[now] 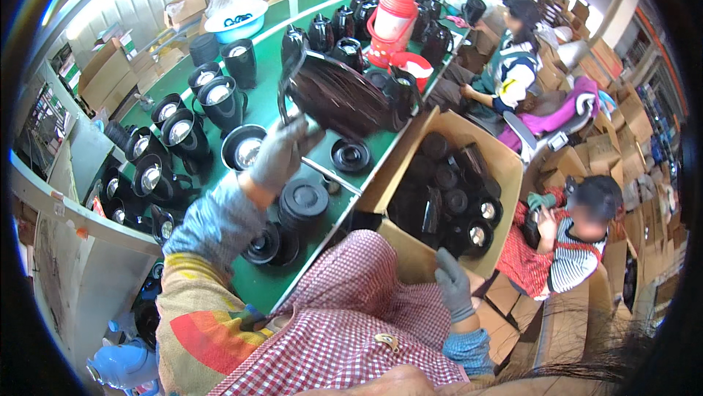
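Observation:
My left hand, in a grey glove, is raised over the green bench. It grips the handle side of a shiny black jug, which is tilted on its side and blurred by motion. Below the jug lies a round black lid, and nearer me are stacked black lids. My right hand, also grey-gloved, holds nothing; its fingers are stretched out beside the near rim of a cardboard box. Black jugs and parts fill that box.
Several black jugs with silvery insides stand on the left of the bench. Farther back are a red-and-white jug, more black jugs and a blue basin. Two people sit at the right among cardboard boxes.

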`<state>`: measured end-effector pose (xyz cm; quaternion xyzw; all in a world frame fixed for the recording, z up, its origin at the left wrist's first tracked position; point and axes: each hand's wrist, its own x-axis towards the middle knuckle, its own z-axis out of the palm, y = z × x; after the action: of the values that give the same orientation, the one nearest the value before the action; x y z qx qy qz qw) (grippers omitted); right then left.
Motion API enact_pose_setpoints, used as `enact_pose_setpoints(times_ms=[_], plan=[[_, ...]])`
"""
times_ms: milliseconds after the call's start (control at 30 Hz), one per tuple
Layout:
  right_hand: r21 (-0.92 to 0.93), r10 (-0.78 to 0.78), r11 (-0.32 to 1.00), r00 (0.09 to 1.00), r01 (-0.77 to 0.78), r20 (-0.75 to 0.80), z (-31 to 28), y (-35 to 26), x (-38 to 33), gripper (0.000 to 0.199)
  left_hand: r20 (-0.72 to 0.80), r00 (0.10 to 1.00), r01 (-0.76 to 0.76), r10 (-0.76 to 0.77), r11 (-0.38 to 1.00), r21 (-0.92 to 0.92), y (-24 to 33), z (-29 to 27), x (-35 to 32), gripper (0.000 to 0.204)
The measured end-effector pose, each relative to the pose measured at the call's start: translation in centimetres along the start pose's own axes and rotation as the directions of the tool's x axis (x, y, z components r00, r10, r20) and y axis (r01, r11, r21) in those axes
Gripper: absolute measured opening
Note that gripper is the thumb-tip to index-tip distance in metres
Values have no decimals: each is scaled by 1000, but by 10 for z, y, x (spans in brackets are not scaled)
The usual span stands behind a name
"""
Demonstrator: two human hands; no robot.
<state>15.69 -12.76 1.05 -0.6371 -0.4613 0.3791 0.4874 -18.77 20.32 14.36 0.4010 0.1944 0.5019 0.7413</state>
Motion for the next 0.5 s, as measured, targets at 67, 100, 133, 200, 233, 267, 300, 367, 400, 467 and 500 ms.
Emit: enact_pose_setpoints(times_ms=[67, 100, 133, 200, 233, 267, 300, 367, 400, 467, 500], plan=[[39, 112, 993, 994, -112, 10, 11, 7, 5, 56, -148, 983, -98, 110, 992, 84, 12, -44, 82, 30], [148, 180, 974, 983, -174, -27, 15, 18, 5, 54, -271, 956, -71, 109, 987, 146, 14, -42, 115, 28], [69, 181, 981, 984, -180, -4, 17, 20, 9, 54, -424, 890, -85, 168, 974, 209, 7, -52, 150, 27], [-66, 167, 984, 984, -163, 55, 22, 26, 20, 53, -543, 803, 36, 246, 889, 456, -5, -112, 216, 40], [-236, 61, 971, 992, -33, 112, 21, 39, 33, 52, -634, 689, 152, 352, 785, 601, -11, -171, 245, 47], [-220, 86, 973, 994, -68, 75, 18, 46, 32, 51, -666, 622, 270, 412, 685, 676, -30, -178, 265, 53], [-200, 104, 975, 994, -94, 38, 17, 45, 31, 51, -690, 548, 398, 473, 578, 713, -41, -177, 280, 59], [-220, 147, 963, 988, -154, -50, 15, 37, 27, 51, -722, 517, 502, 460, 520, 691, -64, -170, 294, 63], [-224, 185, 955, 980, -195, -68, 14, 40, 26, 51, -723, 518, 499, 458, 524, 690, -69, -169, 303, 65], [-230, 252, 935, 963, -268, -98, 8, 50, 20, 51, -700, 533, 432, 475, 559, 708, -73, -178, 319, 65], [-204, 299, 927, 948, -316, -108, 10, 47, 21, 49, -685, 539, 392, 490, 574, 719, -75, -190, 329, 63]])
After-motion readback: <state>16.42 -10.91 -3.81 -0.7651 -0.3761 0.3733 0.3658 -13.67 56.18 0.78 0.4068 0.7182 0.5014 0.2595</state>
